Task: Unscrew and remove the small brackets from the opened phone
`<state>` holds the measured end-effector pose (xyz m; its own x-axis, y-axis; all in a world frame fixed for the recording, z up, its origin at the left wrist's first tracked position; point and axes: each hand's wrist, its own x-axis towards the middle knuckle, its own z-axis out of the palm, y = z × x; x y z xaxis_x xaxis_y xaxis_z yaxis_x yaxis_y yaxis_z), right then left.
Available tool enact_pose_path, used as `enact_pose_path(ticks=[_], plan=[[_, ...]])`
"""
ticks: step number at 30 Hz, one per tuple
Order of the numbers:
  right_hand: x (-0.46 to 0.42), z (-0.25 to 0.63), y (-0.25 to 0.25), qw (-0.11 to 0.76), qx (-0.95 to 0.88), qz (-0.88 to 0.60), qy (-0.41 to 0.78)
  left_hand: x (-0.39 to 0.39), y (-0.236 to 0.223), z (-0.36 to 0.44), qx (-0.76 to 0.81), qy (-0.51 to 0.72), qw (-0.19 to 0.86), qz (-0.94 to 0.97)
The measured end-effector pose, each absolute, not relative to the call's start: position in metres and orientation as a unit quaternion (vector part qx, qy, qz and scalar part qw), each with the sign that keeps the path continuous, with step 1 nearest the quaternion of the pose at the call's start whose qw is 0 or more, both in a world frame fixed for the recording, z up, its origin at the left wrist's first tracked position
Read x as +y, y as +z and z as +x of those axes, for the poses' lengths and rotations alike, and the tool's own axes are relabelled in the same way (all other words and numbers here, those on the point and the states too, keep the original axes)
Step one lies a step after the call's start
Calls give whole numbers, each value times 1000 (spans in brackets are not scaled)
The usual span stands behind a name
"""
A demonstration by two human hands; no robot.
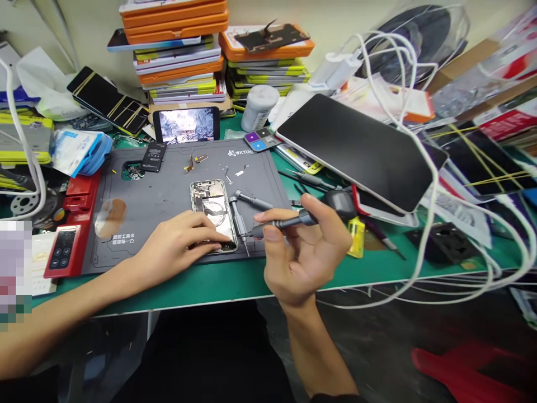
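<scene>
An opened phone (223,221) lies on a grey repair mat (151,193), its inner parts and a round coil showing. My left hand (182,240) is closed on the lower part of this phone, fingertips down at its bottom end and covering part of it. Just to the right, my right hand (304,252) pinches a dark grey screwdriver (289,222), held nearly level with its tip end toward the phone. Two more screwdrivers lie between the hands: one slim grey screwdriver (239,218) alongside the phone and another screwdriver (251,200) slanting behind it.
A battery (153,157) and small metal parts (195,162) lie on the mat. Behind stands a lit phone (187,125) near stacked orange cases (176,22). A large tablet (356,151) and looping white cables (432,184) crowd the right. A red device (62,252) sits left.
</scene>
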<state>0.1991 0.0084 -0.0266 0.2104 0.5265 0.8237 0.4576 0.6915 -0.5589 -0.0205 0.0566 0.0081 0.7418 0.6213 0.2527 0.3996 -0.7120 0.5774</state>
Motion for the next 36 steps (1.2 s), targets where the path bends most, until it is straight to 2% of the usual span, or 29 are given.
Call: enact_pose_path(ticks=[3,6,10,16,21,24,27,31,36], plan=[[9,198,-26,674,-625,-392,24,60,22,-24,308,230,319,866],[9,197,-25,673,-626,-393,27,64,46,-41,366,232,300,850],[8,196,-25,663,-640,-387,37,66,68,-80,465,235,193,832],[7,186,-20,609,-700,-367,69,78,56,-118,454,152,64,876],[12,176,-8,556,-738,-375,75,93,45,-118,403,143,-1,904],[16,175,-2,530,-751,-383,86,90,46,-110,405,141,-83,900],[18,177,-4,547,-740,-379,97,79,48,-95,416,140,-152,886],[15,177,-17,606,-704,-358,95,68,45,-71,361,130,-116,916],[9,177,-28,612,-707,-343,88,60,24,-50,297,160,-103,936]])
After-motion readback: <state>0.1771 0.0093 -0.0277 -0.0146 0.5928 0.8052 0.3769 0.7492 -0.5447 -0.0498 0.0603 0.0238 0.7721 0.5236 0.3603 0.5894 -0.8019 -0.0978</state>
